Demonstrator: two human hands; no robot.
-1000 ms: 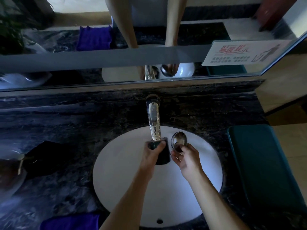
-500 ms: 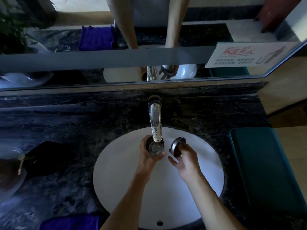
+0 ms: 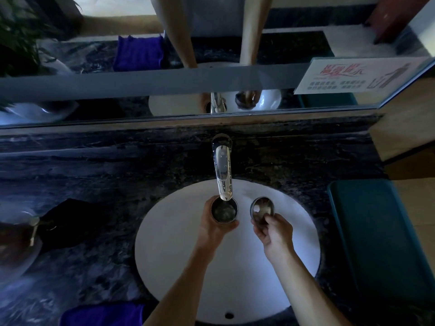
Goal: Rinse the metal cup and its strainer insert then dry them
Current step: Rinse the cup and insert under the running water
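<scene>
Two bare hands work over a white oval sink (image 3: 179,255) set into a dark, veined stone counter (image 3: 106,180). The left hand (image 3: 213,228) is wrapped around a metal cup (image 3: 224,211), holding it upright with its open mouth directly under the tip of a chrome tap (image 3: 222,168). The cup's inside looks wet and shiny, though whether water is running cannot be told. The right hand (image 3: 274,232), held apart from the left, pinches the lower edge of the round strainer insert (image 3: 262,209) between its fingertips, tilted so its inner face shows, just beside the cup and above the basin. A small dark overflow hole sits in the near wall of the sink.

Behind the tap, a wide mirror (image 3: 117,55) runs the length of the wall, crossed by a grey band, and it reflects both forearms, the basin and the tap. A printed sign (image 3: 357,75) with red and dark lettering is stuck near the mirror's right end. On the counter, a purple cloth (image 3: 101,315) lies at the near edge, left of the sink. A dark green rectangular object (image 3: 381,236) rests on the right. At far left sits a dim bowl-like shape (image 3: 16,241) next to a black mass, too shadowed to identify. The room is dimly lit, with tan wall panels at right.
</scene>
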